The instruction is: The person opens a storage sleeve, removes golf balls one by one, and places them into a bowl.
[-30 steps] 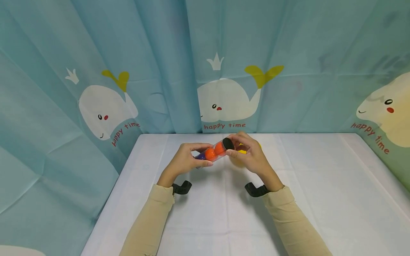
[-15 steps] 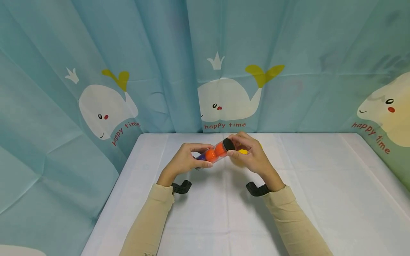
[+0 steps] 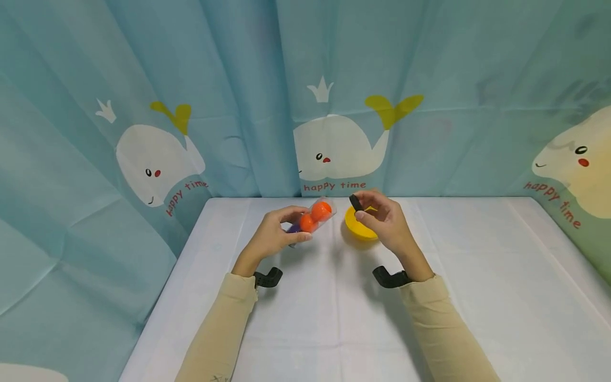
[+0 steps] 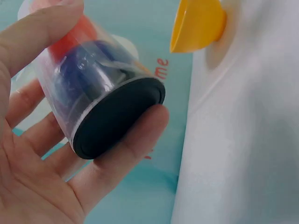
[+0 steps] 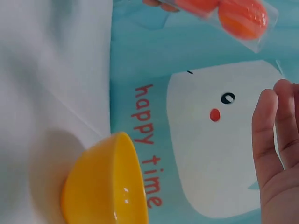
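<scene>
My left hand (image 3: pixel 273 233) grips a clear plastic tube (image 4: pixel 65 105) above the table, its upper end tilted to the right. Inside it are two orange balls (image 3: pixel 322 211) and a dark purple-blue ball (image 4: pixel 88 67). A black cap (image 4: pixel 119 119) closes the lower end, and a finger lies against it in the left wrist view. The tube's upper end is uncovered. To the right, my right hand (image 3: pixel 390 224) pinches a round black cap (image 3: pixel 355 202) between thumb and fingers, apart from the tube. The right wrist view shows only some fingers of that hand.
A yellow bowl (image 3: pixel 357 228) stands upright on the white-covered table (image 3: pixel 305 318), below and partly behind the right hand. Blue curtain (image 3: pixel 248 106) with whale prints hangs along the table's far edge and left side. Each wrist carries a black mount (image 3: pixel 269 278).
My right hand has pulled the black cap off the tube's upper end and moved right with it. The tube has shifted slightly left and tipped more upright; more of the yellow bowl shows.
</scene>
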A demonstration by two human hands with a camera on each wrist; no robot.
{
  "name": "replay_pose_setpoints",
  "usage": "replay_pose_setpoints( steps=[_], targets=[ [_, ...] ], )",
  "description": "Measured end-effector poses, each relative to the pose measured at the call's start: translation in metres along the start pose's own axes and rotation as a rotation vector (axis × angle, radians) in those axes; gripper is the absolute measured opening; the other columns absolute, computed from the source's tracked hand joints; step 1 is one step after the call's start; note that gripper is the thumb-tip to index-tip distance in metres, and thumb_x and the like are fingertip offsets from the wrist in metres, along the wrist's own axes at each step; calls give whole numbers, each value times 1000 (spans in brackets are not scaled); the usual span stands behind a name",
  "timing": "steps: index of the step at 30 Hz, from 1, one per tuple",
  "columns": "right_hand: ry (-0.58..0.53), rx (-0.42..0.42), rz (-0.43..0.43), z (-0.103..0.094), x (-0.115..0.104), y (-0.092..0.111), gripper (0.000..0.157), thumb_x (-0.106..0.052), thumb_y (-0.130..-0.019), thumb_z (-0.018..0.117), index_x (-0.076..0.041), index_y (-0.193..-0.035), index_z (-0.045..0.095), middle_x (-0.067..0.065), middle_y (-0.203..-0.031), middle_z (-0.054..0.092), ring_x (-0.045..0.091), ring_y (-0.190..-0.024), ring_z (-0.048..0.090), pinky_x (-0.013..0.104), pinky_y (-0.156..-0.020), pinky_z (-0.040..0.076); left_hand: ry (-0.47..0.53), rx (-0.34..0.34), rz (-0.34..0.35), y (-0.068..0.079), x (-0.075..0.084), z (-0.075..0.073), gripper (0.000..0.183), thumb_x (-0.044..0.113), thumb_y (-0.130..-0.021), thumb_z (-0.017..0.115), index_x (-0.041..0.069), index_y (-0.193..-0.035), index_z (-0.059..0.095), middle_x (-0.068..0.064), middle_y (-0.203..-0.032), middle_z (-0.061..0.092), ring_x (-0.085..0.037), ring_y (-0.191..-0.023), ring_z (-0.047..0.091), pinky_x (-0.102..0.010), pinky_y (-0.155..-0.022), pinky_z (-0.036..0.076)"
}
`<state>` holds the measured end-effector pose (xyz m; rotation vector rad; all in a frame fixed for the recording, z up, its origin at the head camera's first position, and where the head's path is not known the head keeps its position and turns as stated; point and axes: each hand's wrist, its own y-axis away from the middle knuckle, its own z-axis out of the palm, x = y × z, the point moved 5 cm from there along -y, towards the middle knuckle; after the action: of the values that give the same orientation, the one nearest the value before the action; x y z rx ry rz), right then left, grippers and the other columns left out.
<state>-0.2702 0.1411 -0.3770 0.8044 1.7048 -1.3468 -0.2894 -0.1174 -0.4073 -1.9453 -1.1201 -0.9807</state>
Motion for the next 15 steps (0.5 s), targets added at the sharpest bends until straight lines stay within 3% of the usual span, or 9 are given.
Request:
replay_pose_setpoints(
  steps=[7, 11, 15],
  targets=[
    [35, -25, 69, 14, 8, -1, 38, 1, -90, 67, 8, -126, 59, -6, -103, 64, 11, -96, 59, 22, -90, 54, -14, 34, -62, 0, -7, -5, 57, 26, -83, 87, 20, -136, 66, -4, -126, 70, -26, -106, 63, -34, -73, 58],
    [43, -44, 69, 21, 14, -1, 44, 1, -90, 67, 3, -133, 58, -1, -103, 62, 13, -95, 60, 25, -87, 55, -2, 49, -66, -2, -9, -6, 56, 26, -85, 86, 20, -136, 65, -2, -131, 67, -28, -103, 64, -34, -68, 59],
    [67, -76, 87, 29, 21, -2, 46, -3, -92, 67, -2, -137, 59, 9, -105, 61, 18, -94, 60, 25, -81, 55, -27, 92, -50, -3, -10, -10, 54, 28, -86, 85, 19, -135, 66, -2, -133, 66, -29, -104, 62, -36, -73, 57]
  ],
)
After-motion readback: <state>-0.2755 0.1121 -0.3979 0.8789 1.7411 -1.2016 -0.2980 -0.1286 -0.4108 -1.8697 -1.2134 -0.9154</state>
